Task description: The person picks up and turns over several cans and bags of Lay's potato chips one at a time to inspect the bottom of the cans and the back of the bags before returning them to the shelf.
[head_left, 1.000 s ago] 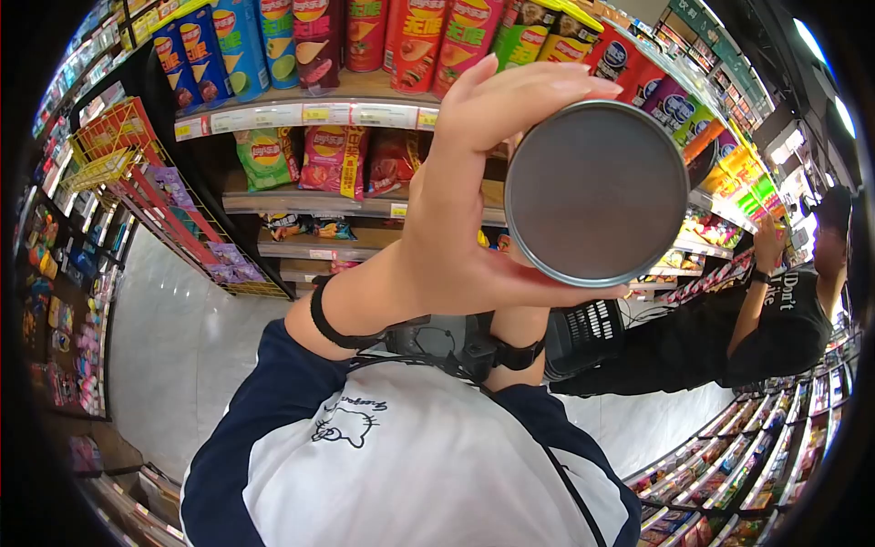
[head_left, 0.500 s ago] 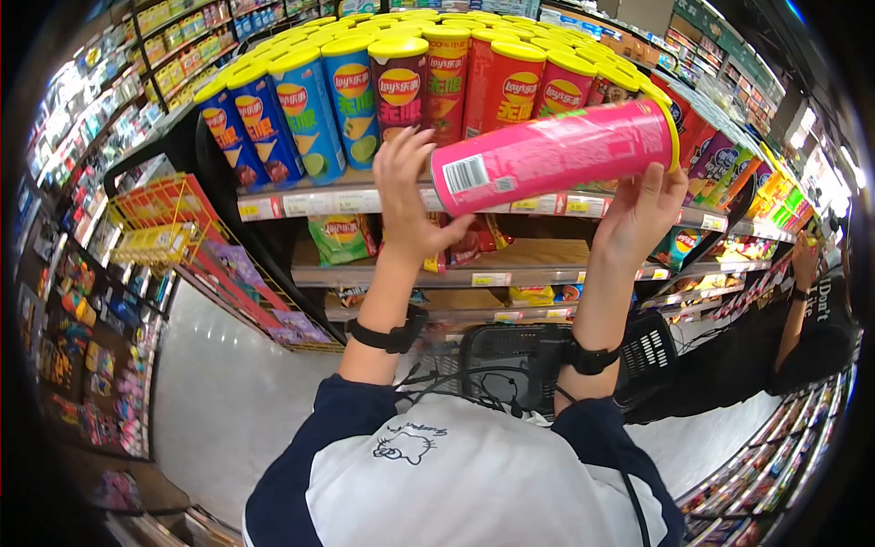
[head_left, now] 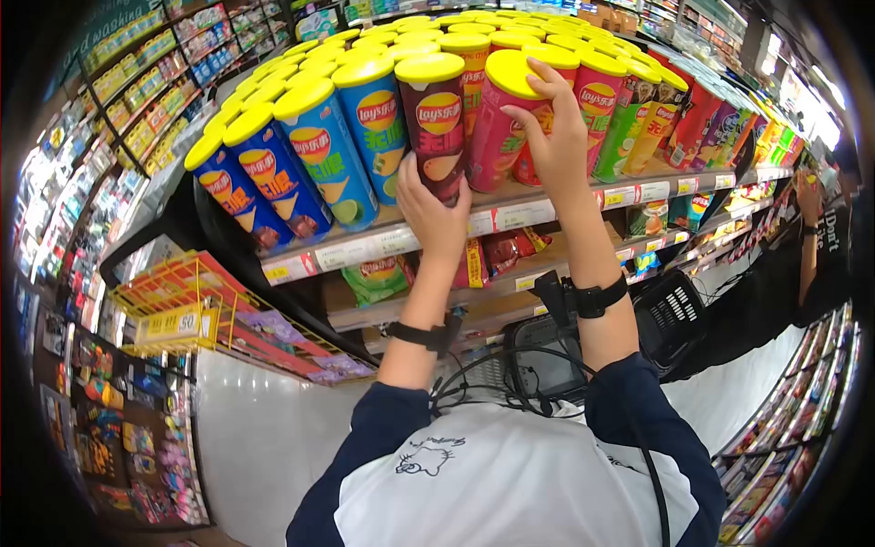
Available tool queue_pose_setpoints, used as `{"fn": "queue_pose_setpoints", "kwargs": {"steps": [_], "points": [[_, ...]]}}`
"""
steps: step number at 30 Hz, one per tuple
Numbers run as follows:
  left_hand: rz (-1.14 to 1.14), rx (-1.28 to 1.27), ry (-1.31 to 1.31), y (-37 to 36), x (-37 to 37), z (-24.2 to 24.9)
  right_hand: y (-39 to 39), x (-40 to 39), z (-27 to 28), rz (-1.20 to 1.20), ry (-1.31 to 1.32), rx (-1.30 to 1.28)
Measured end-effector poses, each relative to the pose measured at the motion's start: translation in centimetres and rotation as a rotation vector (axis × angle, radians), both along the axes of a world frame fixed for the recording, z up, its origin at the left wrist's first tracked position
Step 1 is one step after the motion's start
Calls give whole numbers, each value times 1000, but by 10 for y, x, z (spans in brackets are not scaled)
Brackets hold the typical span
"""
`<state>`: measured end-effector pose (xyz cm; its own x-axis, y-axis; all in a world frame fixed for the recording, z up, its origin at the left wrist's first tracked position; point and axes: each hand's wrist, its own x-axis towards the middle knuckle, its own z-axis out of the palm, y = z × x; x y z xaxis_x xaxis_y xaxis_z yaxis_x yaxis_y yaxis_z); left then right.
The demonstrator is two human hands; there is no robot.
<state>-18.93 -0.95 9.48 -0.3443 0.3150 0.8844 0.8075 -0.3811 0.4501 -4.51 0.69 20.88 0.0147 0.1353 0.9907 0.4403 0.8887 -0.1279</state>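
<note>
A pink chip canister with a yellow lid stands upright at the front of the shelf, its barcode turned out of sight. My right hand curls over its upper right side, thumb on the wall and fingertips at the lid. Just left of it is a dark maroon chip canister. Around that one's lower part, my left hand has its fingers on one side and thumb on the other. Blue chip canisters stand to the left, with pink, green and yellow ones to the right.
Rows of yellow-lidded canisters fill the shelf behind. Below the price-tag edge lie chip bags. A yellow wire rack hangs at the left, a black basket sits below right, and another person in black is at the right.
The pink canister has gone from being held tilted sideways in front of the shelf to upright among the others. My left hand has moved from its base to the maroon canister.
</note>
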Motion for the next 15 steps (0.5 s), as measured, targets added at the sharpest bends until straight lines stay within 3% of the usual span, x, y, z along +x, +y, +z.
{"fn": "queue_pose_setpoints", "kwargs": {"steps": [2, 6, 15], "points": [[56, -66, 9, -3, 5, -3, 11, -2, -3, -32, -19, -51], [28, -121, 21, -3, 3, -6, 1, -11, 1, -460, -195, -10], [-46, -78, -6, -8, 2, -5, 12, -32, 1, -616, -241, -122]]}}
